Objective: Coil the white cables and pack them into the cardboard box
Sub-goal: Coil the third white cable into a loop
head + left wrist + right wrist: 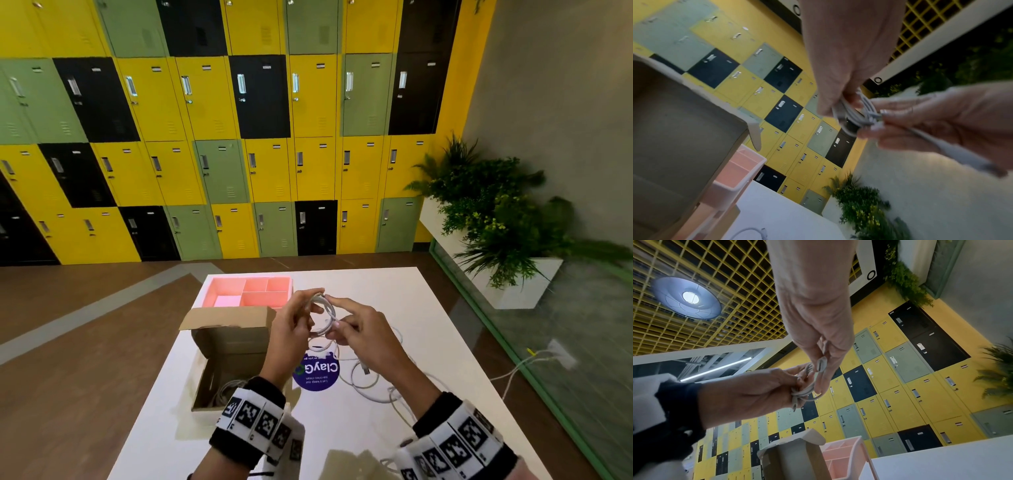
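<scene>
From the head view, the left hand [294, 325] and right hand [359, 329] are both gripping a coiled white cable [325, 313] above the tabletop [428, 308], just right of the open cardboard box [229, 346] — more loose cables [373, 380] are lying near the right edge.

The left wrist view is showing fingers [898, 104] pinching the coil's strands.

In the right wrist view, the coil is hanging between both hands.

Head view high, looking down at table [428, 308], wrist views close, upward — sharing lockers [219, 102]
</scene>
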A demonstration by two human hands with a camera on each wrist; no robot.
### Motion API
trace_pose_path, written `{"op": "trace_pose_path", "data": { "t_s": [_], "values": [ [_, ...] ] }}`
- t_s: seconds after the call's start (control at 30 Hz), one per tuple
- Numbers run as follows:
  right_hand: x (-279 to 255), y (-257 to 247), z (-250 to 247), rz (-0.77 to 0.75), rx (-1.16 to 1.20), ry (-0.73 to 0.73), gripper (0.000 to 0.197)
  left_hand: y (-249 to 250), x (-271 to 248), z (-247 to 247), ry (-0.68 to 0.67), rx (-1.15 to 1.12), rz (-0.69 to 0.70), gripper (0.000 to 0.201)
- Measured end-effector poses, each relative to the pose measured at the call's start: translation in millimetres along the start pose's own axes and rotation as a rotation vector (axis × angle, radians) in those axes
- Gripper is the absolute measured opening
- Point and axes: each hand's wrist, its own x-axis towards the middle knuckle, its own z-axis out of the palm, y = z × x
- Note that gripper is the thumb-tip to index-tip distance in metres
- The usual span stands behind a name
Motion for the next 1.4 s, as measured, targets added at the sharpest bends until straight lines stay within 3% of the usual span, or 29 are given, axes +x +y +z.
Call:
{"op": "trace_pose_path", "data": {
  "t_s": [0.13, 0.2, 0.3, 0.47, 0.67, 0.93, 1.17, 1.4],
  "values": [
    [1.0, 1.9, -3.8, -0.019, -0.047, 0.02, 0.045, 5.9, 3.0, -0.3, -0.12, -0.254, -0.242, 0.027],
    [1.1, 2.3, -4.7, -0.03, -0.075, 0.014, 0.047, 11.7, 3.3, -0.4, -0.113, -0.318, -0.345, 0.043],
    [2.0, 3.7, -6.4, -0.035, -0.122, -0.024, 0.047, 15.6, 3.2, -0.8, -0.151, -0.262, -0.41, 0.055],
    [2.7, 7.5, -10.8, -0.051, -0.145, -0.077, 0.048, 9.0, 6.2, -7.2, -0.229, -0.365, -0.452, 0.037],
    [2.9, 10.0, -11.1, -0.066, -0.162, -0.087, 0.046, 4.2, 5.9, -9.4, -0.179, -0.435, -0.414, 0.036],
    [5.4, 11.0, -12.1, 0.019, -0.046, 0.01, 0.002, 3.9, 4.7, -1.2, -0.032, -0.318, -0.322, 0.069],
    [11.9, 17.6, -8.7, -0.072, -0.182, 0.269, 0.003, 11.9, 1.4, 3.9, -0.028, -0.302, -0.224, 0.039],
    [6.3, 20.3, 5.1, -0.056, -0.024, 0.254, 0.009, 17.3, 0.6, 6.1, -0.059, -0.345, -0.2, 0.035]
  ]
}}
